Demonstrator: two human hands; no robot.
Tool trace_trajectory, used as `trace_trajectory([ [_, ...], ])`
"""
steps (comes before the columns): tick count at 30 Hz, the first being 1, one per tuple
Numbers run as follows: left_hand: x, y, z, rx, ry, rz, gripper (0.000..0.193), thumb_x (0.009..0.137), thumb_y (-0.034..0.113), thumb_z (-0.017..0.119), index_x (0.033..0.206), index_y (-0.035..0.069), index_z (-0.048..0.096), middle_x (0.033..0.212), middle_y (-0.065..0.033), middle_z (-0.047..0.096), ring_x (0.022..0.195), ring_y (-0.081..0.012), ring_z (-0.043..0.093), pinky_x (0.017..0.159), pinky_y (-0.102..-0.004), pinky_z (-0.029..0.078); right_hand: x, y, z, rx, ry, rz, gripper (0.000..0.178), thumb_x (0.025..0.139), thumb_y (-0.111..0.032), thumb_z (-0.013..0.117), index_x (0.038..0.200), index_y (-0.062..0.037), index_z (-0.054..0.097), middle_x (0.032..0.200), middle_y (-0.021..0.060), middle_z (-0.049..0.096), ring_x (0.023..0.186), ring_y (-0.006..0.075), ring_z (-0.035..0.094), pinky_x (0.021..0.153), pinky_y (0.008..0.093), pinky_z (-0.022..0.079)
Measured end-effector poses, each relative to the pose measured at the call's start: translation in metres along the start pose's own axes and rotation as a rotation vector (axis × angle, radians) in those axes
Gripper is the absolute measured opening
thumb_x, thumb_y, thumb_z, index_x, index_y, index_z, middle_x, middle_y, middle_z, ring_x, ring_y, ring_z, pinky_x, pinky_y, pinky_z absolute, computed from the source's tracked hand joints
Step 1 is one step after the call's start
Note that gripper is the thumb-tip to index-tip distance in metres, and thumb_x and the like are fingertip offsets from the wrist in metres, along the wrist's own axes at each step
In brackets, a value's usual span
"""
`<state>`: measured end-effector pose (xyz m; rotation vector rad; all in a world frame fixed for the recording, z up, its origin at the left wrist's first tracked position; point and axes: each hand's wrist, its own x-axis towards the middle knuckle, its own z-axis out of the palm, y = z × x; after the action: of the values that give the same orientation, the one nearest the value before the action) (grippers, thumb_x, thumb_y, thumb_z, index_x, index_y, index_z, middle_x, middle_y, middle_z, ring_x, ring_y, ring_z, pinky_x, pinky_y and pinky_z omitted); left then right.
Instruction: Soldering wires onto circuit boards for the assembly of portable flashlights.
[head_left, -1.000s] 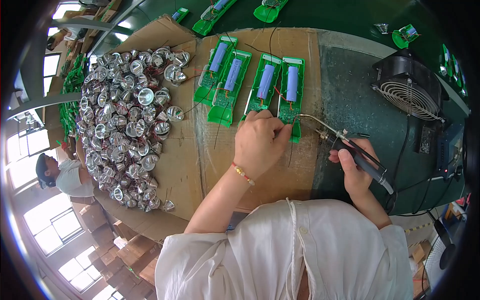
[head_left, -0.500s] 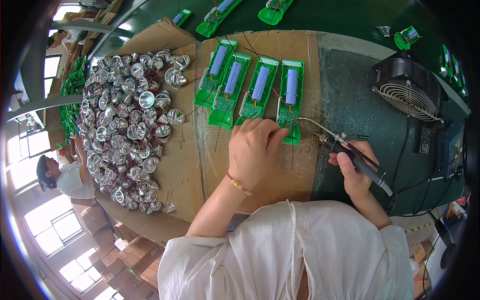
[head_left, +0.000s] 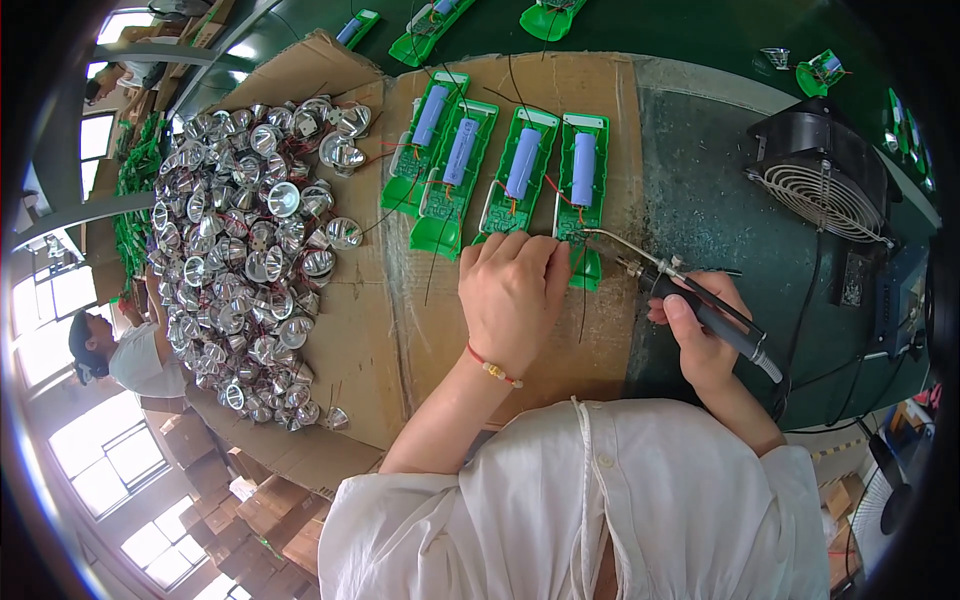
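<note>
Four green plastic housings lie side by side on the cardboard, each with a purple cylindrical battery and a small green circuit board. My left hand is closed in a pinch at the lower end of the rightmost housing; its fingertips hide what they hold, beside thin red and black wires. My right hand grips a soldering iron with a dark handle and a thin curved metal tube. The tube's end reaches the circuit board of that rightmost housing. The second housing from the right lies partly behind my left knuckles.
Shiny reflector cups with wires are heaped on the cardboard at left. A black fan with a metal grille stands at right, beside a blue box. More green housings lie along the far side. Another person works at far left.
My left hand has shifted slightly right and turned a little. The soldering iron's tube has moved slightly left and up over the rightmost board. The whole view has shifted a little.
</note>
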<state>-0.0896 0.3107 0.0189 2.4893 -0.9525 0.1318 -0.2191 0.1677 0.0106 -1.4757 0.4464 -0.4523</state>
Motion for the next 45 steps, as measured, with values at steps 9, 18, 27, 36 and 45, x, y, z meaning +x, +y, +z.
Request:
trace_trajectory([
  [9, -0.001, -0.002, 0.006, 0.042, -0.003, 0.035, 0.012, 0.071, 0.015, 0.063, 0.062, 0.01, 0.056, 0.058, -0.0025, 0.053, 0.057, -0.02, 0.051, 0.058, -0.0333, 0.036, 0.004, 0.007, 0.006, 0.096, 0.048, 0.137, 0.017, 0.081, -0.011, 0.057, 0.088, 0.0026, 0.05, 0.069, 0.0132, 0.059, 0.055, 0.0151, 0.058, 0.054, 0.0251, 0.049],
  [18, -0.001, -0.003, 0.006, 0.073, -0.036, 0.034, 0.011, 0.071, 0.014, 0.062, 0.063, 0.009, 0.057, 0.06, -0.0037, 0.056, 0.059, -0.021, 0.053, 0.058, -0.0334, 0.037, -0.001, 0.006, -0.002, 0.222, 0.143, 0.146, 0.022, 0.082, -0.014, 0.055, 0.096, 0.0033, 0.05, 0.07, 0.0136, 0.059, 0.056, 0.0172, 0.057, 0.053, 0.0267, 0.048],
  [27, -0.001, 0.002, 0.005, 0.019, 0.01, -0.061, 0.01, 0.071, 0.014, 0.062, 0.063, 0.009, 0.058, 0.06, -0.0032, 0.056, 0.059, -0.0211, 0.054, 0.059, -0.0343, 0.039, -0.008, 0.005, -0.019, 0.207, 0.156, 0.075, 0.02, 0.081, -0.01, 0.058, 0.092, 0.0032, 0.05, 0.072, 0.0129, 0.06, 0.059, 0.0158, 0.059, 0.054, 0.0257, 0.05],
  [36, 0.009, 0.014, -0.008, 0.513, -0.318, -0.012, 0.018, 0.074, 0.022, 0.058, 0.06, 0.01, 0.053, 0.06, -0.0046, 0.058, 0.051, -0.0221, 0.058, 0.044, -0.0318, 0.045, -0.015, 0.006, -0.048, 0.139, 0.21, 0.018, 0.02, 0.081, -0.01, 0.058, 0.092, 0.0048, 0.049, 0.074, 0.0135, 0.059, 0.061, 0.0154, 0.059, 0.056, 0.0259, 0.052],
  [45, 0.186, 0.057, 0.039, 0.335, -0.289, 0.039, 0.018, 0.075, 0.022, 0.057, 0.072, 0.006, 0.064, 0.074, -0.0114, 0.063, 0.07, -0.0266, 0.063, 0.058, -0.0359, 0.05, -0.019, 0.015, -0.067, 0.115, 0.287, 0.08, 0.021, 0.08, -0.01, 0.06, 0.091, 0.0043, 0.049, 0.074, 0.0138, 0.06, 0.062, 0.0159, 0.06, 0.056, 0.0254, 0.051],
])
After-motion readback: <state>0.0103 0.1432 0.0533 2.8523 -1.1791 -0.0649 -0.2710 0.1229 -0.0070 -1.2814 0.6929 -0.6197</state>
